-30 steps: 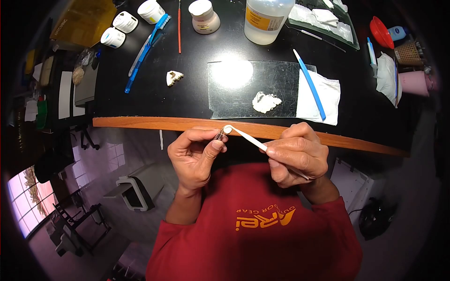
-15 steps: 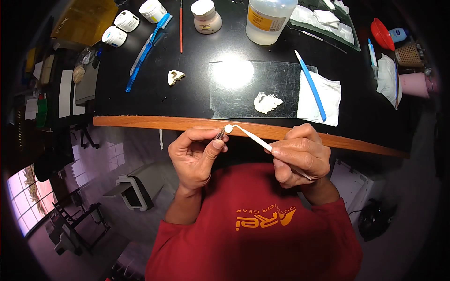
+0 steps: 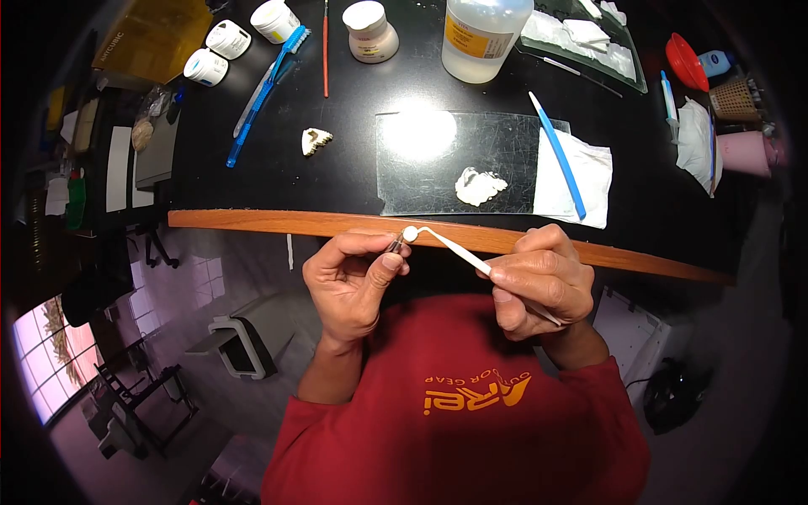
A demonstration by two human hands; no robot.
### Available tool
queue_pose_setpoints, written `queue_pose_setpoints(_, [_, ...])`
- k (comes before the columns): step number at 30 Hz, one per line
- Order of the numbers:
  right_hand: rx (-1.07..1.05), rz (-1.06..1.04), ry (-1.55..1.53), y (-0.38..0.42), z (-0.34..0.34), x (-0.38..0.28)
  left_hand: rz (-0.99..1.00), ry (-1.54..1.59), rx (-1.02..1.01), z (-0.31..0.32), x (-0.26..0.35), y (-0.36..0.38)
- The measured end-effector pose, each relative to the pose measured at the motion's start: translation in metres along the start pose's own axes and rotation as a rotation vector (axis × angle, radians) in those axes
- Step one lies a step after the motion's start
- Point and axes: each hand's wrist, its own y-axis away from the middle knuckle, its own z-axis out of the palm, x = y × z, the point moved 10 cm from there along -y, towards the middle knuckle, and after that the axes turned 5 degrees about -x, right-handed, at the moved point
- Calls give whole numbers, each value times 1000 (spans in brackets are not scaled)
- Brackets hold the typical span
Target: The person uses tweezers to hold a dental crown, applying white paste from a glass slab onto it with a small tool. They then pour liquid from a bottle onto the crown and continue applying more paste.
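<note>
My left hand [image 3: 341,286] pinches a small dark, shiny piece [image 3: 396,244] between thumb and fingers, just in front of the table's wooden edge. A rounded white blob [image 3: 410,234] sits at the upper end of that piece. In my right hand [image 3: 547,282] is a slim white dental instrument [image 3: 459,250], held like a pen. Its thin bent tip reaches left to the white blob and appears to touch it. Beyond my hands, a mound of white paste [image 3: 480,187] lies on a scratched glass slab [image 3: 421,181].
A blue-handled tool [image 3: 560,160] lies across a folded tissue [image 3: 596,189]. A toothbrush [image 3: 252,118], a red stick [image 3: 326,50], a cream tooth-shaped piece [image 3: 316,141], white jars [image 3: 370,42] and a large clear bottle [image 3: 474,63] stand or lie farther back. The wooden table edge [image 3: 278,221] runs behind my hands.
Almost nothing differs. Both hands keep their grips, and the instrument's tip stays at the white blob; the whole view has shifted very slightly.
</note>
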Motion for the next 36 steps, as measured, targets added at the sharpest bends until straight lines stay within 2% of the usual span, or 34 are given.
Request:
queue_pose_setpoints(10, [-5, 14, 57, -2, -5, -3, 14, -125, 35, 4, 9, -2])
queue_pose_setpoints(13, [-7, 22, 123, -4, -8, -5, 65, -429, 47, 6, 20, -7])
queue_pose_setpoints(19, [-47, 20, 166, -4, -5, -4, 177, -575, 13, 15, 36, -15])
queue_pose_setpoints(25, [-67, 0, 179, -4, 1, -5, 171, -572, 2, 17, 37, -18])
queue_pose_setpoints(28, [-45, 25, 141, -4, -6, -4, 8, -378, 35, 8, 18, -14])
queue_pose_setpoints(31, [17, 81, 105, -2, -15, 2, -195, 184, -43, 11, 6, -13])
queue_pose_setpoints(34, [15, 90, 102, -3, -16, 1, -12, 146, -86, 10, 19, -24])
queue_pose_setpoints(35, [21, 86, 101, -2, -16, 1, 19, -85, -5, 7, 28, -29])
queue_pose_setpoints(36, [28, 83, 100, -1, -17, 1, 24, -24, -27, 7, 29, -33])
